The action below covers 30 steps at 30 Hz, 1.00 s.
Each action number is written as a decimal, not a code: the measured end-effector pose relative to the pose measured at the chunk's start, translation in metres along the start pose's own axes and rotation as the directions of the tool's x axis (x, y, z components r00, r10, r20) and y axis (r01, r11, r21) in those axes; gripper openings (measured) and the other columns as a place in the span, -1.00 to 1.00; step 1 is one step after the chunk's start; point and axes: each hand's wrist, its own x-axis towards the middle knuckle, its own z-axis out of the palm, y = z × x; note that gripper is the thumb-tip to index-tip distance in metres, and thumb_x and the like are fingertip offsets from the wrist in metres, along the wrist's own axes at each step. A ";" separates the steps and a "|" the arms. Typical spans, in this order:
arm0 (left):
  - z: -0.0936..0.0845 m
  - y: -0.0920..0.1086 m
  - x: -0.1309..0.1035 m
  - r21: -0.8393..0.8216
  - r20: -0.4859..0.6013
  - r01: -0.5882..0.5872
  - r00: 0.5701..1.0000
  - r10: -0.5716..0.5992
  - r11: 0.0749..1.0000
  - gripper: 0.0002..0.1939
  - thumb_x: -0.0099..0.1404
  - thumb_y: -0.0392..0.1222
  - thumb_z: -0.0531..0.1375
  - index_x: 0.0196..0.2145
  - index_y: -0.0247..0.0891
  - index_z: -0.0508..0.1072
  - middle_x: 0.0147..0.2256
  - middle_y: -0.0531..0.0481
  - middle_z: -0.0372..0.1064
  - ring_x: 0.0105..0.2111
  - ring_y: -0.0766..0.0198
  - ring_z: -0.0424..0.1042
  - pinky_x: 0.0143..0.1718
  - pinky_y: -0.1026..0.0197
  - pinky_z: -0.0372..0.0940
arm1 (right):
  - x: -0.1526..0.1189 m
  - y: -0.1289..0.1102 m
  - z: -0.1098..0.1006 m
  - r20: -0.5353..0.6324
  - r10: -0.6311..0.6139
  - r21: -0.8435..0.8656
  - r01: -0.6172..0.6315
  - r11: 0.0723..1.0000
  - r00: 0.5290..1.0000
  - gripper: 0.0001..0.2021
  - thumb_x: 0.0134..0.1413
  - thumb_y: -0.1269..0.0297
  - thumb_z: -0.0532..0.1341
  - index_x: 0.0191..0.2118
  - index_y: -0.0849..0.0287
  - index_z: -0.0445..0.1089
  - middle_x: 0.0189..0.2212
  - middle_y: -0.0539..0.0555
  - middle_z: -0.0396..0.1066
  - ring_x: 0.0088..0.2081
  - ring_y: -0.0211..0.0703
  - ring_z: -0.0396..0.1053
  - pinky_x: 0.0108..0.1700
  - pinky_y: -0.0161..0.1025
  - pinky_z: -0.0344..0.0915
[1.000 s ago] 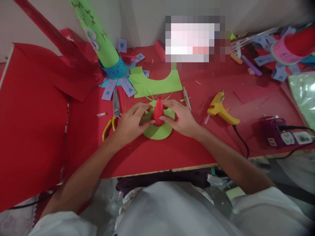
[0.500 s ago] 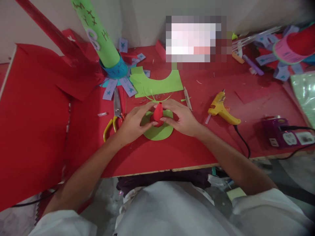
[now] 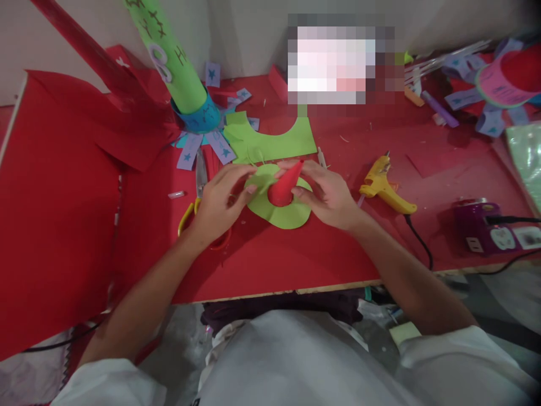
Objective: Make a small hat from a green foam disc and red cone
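Observation:
A red paper cone (image 3: 286, 183) stands within a flat green paper ring (image 3: 287, 219), its tip leaning right. My right hand (image 3: 332, 194) grips the cone from the right, thumb in front and fingers partly hidden behind. On the other side, my left hand (image 3: 224, 197) is open beside the ring's left edge, thumb and fingers apart. Whether its fingertips touch the ring I cannot tell. Thin green paper strips (image 3: 256, 158) curl behind the ring. Partly covered by my left hand are scissors (image 3: 184, 220) with yellow handles and another tool with red handles (image 3: 222, 239).
A yellow glue gun (image 3: 382, 186) lies to the right, its cord running off the table's front edge. Beyond it sits a purple power box (image 3: 482, 225). A green cut-out sheet (image 3: 270, 146) lies behind my hands. A green paper tube (image 3: 177, 73) stands back left, near a large red sheet (image 3: 59, 214).
The cone and ring have shifted right, and the cone now tilts to the right. My left hand has come off the cone, while my right hand stays on it.

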 end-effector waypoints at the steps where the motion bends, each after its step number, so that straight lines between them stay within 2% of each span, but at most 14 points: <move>1: 0.000 -0.003 0.001 0.017 -0.009 -0.006 1.000 0.006 1.000 -0.70 0.61 -0.02 0.16 0.15 -0.16 0.52 0.11 -0.18 0.57 0.15 0.09 0.55 0.22 -0.01 0.46 | 0.000 0.002 -0.002 0.025 0.001 0.022 -0.002 1.000 1.000 -0.59 0.55 0.01 0.15 0.36 -0.13 0.43 0.28 0.12 0.55 0.36 0.13 0.45 0.38 0.16 0.42; 4: 0.005 -0.012 0.000 0.084 0.043 -0.076 0.996 0.072 0.994 -0.77 0.58 -0.08 0.21 0.07 -0.18 0.55 0.11 -0.18 0.55 0.17 0.06 0.53 0.21 -0.02 0.44 | 0.001 0.005 -0.003 0.068 0.017 0.070 -0.022 0.997 0.998 -0.51 0.49 -0.06 0.22 0.41 -0.12 0.37 0.30 0.16 0.51 0.36 0.12 0.44 0.38 0.12 0.41; 7: 0.014 -0.015 -0.004 0.226 0.142 -0.146 0.983 0.116 0.963 -0.81 0.56 -0.14 0.21 0.00 -0.22 0.59 0.04 -0.20 0.56 0.06 0.01 0.54 0.10 -0.07 0.44 | 0.002 0.005 0.002 0.034 0.023 0.062 -0.025 0.998 0.999 -0.36 0.34 -0.16 0.36 0.42 -0.11 0.35 0.24 0.15 0.53 0.25 0.12 0.52 0.30 0.08 0.46; 11: 0.017 -0.015 -0.007 0.347 0.204 -0.205 0.969 0.140 0.915 -0.77 0.59 -0.14 0.15 -0.08 -0.21 0.62 -0.15 -0.15 0.57 -0.11 0.05 0.53 -0.07 -0.01 0.38 | 0.002 0.005 0.010 -0.040 0.035 -0.078 -0.038 0.996 0.999 -0.47 0.30 -0.20 0.38 0.23 -0.04 0.49 0.11 0.14 0.61 0.13 0.12 0.57 0.22 0.07 0.51; 13: 0.013 -0.017 -0.007 0.352 0.233 -0.277 0.951 0.204 0.894 -0.73 0.61 -0.16 0.11 -0.10 -0.17 0.63 -0.26 -0.09 0.55 -0.20 0.12 0.52 -0.13 0.04 0.35 | 0.001 0.008 0.012 -0.054 0.034 -0.123 -0.040 0.992 0.998 -0.52 0.31 -0.21 0.36 0.15 -0.01 0.53 0.07 0.14 0.63 0.10 0.12 0.59 0.18 0.04 0.52; 15: 0.009 -0.019 -0.007 0.330 0.291 -0.374 0.914 0.284 0.867 -0.71 0.62 -0.18 0.08 -0.09 -0.13 0.63 -0.30 -0.04 0.56 -0.25 0.17 0.53 -0.18 0.08 0.34 | 0.000 0.012 0.011 -0.054 0.033 -0.136 -0.040 0.990 0.998 -0.52 0.33 -0.22 0.34 0.14 0.00 0.55 0.09 0.14 0.64 0.08 0.11 0.60 0.15 0.03 0.54; 18: 0.005 -0.022 -0.008 0.308 0.380 -0.479 0.854 0.355 0.822 -0.69 0.64 -0.18 0.06 0.01 -0.09 0.63 -0.24 -0.02 0.63 -0.27 0.23 0.58 -0.19 0.13 0.39 | -0.002 0.016 0.008 -0.045 0.034 -0.133 -0.040 0.990 0.998 -0.53 0.37 -0.21 0.31 0.17 -0.02 0.55 0.14 0.12 0.64 0.12 0.10 0.60 0.17 0.03 0.54; 21: 0.003 -0.020 -0.009 0.320 0.420 -0.534 0.820 0.388 0.783 -0.66 0.65 -0.18 0.04 0.08 -0.11 0.61 -0.18 -0.02 0.68 -0.26 0.24 0.61 -0.18 0.17 0.43 | -0.003 0.016 0.005 -0.036 0.019 -0.110 -0.023 0.994 0.999 -0.55 0.40 -0.15 0.30 0.20 -0.02 0.55 0.19 0.11 0.63 0.18 0.10 0.60 0.23 0.03 0.52; 25: 0.003 -0.016 -0.010 0.356 0.427 -0.570 0.804 0.414 0.740 -0.66 0.65 -0.18 0.04 0.13 -0.10 0.59 -0.27 0.00 0.67 -0.30 0.25 0.62 -0.27 0.22 0.41 | -0.005 0.013 0.003 -0.010 0.018 -0.080 -0.019 0.997 1.000 -0.56 0.43 -0.11 0.27 0.24 -0.02 0.54 0.22 0.11 0.61 0.22 0.09 0.58 0.27 0.03 0.51; 30: 0.004 -0.015 -0.011 0.312 0.456 -0.579 0.787 0.416 0.754 -0.67 0.65 -0.16 0.04 0.13 -0.08 0.59 -0.31 0.02 0.66 -0.30 0.27 0.63 -0.32 0.24 0.36 | -0.004 0.012 0.004 0.024 0.016 -0.026 -0.015 1.000 1.000 -0.56 0.45 -0.12 0.26 0.23 0.00 0.54 0.22 0.14 0.61 0.20 0.09 0.59 0.23 0.01 0.52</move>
